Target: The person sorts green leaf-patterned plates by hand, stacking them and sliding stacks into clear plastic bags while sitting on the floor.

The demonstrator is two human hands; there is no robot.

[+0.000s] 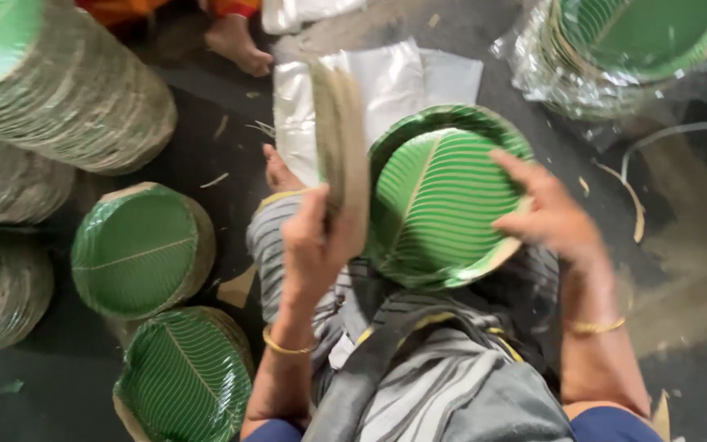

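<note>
My left hand [314,237] grips a thin stack of paper plates [341,147] held on edge, so I see only their brown rims. My right hand [551,214] holds the right rim of a green leaf-patterned plate [434,205], tilted toward me over my lap. A second green plate rim [452,115] shows just behind it. Both wrists wear a gold bangle. My lap is covered in grey striped cloth [419,360], and my foot [280,173] shows past my knee.
Stacks of green plates stand at left [137,250] and lower left [186,376], with long stacks lying on their sides [75,90]. A plastic-wrapped stack [615,49] sits top right. White plastic bags [394,82] lie ahead. Another person's foot [239,41] is at the top.
</note>
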